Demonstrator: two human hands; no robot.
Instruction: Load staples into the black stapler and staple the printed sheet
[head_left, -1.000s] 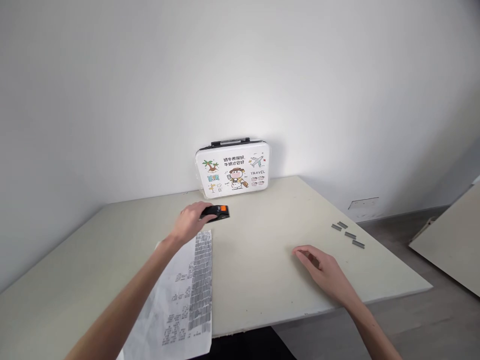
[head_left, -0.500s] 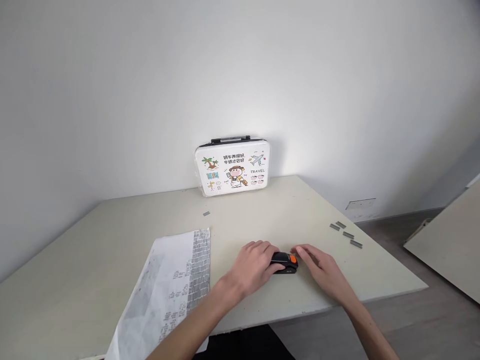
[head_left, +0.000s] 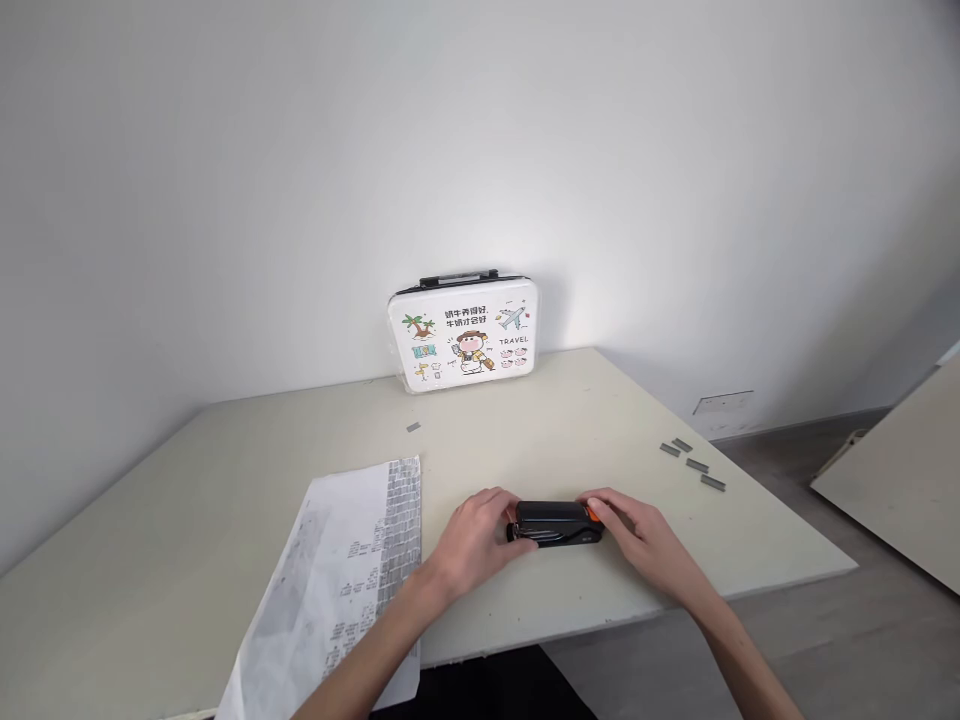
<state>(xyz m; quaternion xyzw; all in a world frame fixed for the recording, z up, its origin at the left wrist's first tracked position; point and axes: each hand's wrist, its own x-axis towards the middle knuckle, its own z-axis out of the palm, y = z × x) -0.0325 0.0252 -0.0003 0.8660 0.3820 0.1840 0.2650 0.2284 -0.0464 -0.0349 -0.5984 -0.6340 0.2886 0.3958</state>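
Near the front edge of the desk, left hand and right hand grip the stapler by its ends, sensible for a likely light, stiff, slick body.

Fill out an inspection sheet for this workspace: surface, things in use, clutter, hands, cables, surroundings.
Surface: pale table, with a few small dark marks near the front edge.
Things in use: black stapler, between the hands; four grey strips towards the right edge, one lone strip in front of the case.
Clutter: printed paper, partly under the left forearm, overhanging the near edge; white case, upright at the back.
Hands: left hand grips one end of the stapler; right hand is at its orange end.
Cables: nothing seen.
Surroundings: pale wall, grey floor.
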